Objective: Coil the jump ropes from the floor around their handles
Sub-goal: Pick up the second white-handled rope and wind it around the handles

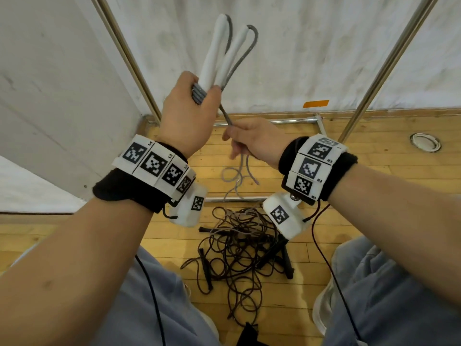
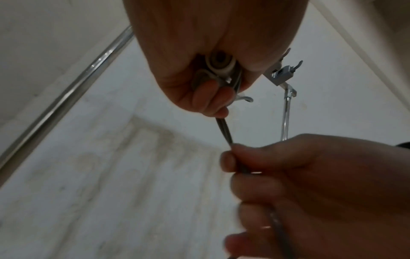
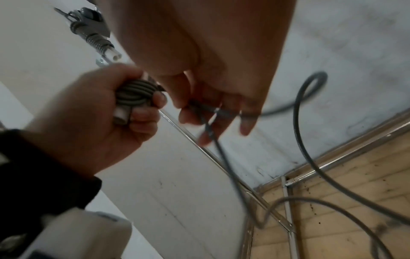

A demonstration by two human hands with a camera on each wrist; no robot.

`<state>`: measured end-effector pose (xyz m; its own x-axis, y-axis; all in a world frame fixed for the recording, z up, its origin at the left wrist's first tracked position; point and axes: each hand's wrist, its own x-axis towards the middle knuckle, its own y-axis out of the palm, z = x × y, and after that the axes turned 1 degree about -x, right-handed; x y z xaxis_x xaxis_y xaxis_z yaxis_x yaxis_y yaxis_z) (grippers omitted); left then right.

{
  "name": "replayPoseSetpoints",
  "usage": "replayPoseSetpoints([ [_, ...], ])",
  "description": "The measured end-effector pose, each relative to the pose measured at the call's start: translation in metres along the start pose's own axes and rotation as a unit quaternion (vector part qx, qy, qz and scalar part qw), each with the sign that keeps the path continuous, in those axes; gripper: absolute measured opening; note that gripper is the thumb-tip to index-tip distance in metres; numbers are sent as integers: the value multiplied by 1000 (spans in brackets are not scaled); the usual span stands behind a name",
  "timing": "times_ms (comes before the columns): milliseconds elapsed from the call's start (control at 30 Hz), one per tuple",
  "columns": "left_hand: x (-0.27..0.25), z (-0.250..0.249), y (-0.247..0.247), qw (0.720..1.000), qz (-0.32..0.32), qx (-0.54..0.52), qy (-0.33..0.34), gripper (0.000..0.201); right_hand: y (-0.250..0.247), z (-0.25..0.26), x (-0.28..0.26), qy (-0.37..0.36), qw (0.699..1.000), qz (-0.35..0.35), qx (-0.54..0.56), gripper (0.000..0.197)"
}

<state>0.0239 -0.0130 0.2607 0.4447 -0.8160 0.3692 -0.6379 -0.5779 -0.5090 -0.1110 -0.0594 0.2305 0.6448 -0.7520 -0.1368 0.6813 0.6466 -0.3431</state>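
My left hand (image 1: pixel 192 108) grips two white handles (image 1: pixel 219 53) of a grey jump rope, held upright together. Several turns of grey rope (image 1: pixel 198 93) wrap the handles' lower ends under my fingers (image 3: pixel 142 115). The same coil (image 3: pixel 133 94) shows in the right wrist view. From it a taut stretch of grey rope (image 1: pixel 225 116) runs down to my right hand (image 1: pixel 249 141), which pinches it. Below that hand the slack grey rope (image 1: pixel 237 178) hangs in loops toward the floor. In the left wrist view the handle ends (image 2: pixel 219 64) sit in my left hand (image 2: pixel 210 87).
A tangle of dark brown jump ropes (image 1: pixel 239 248) with black handles (image 1: pixel 284 258) lies on the wooden floor (image 1: pixel 374 196) between my legs. White panels and metal poles (image 1: pixel 389 63) stand ahead, with a metal floor bar (image 1: pixel 234 199) beyond the pile.
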Motion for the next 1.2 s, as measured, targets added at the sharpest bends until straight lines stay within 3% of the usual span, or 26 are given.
replayPoseSetpoints([
  [67,6,11,-4,999,4,37,3,20,-1,4,0,-7,1000,-27,-2,31],
  [233,4,31,3,987,43,154,33,17,-1,10,-3,-78,981,-40,-175,36],
  [500,5,44,16,973,140,183,0,20,-13,7,-9,-65,951,-47,-299,43],
  [667,-1,43,16,955,227,189,35,19,-27,9,-10,-57,957,-65,-278,39],
  [833,-7,40,18,929,299,215,37,29,-19,9,-11,-53,970,-28,-236,45],
  [967,-13,42,24,922,280,261,57,26,-12,10,-11,-33,982,3,-186,36],
  [1067,-12,38,30,908,261,322,59,35,-7,13,-11,-33,986,24,-162,30],
  [1200,-12,46,37,909,228,348,25,15,-6,15,-10,-34,990,1,-136,37],
])
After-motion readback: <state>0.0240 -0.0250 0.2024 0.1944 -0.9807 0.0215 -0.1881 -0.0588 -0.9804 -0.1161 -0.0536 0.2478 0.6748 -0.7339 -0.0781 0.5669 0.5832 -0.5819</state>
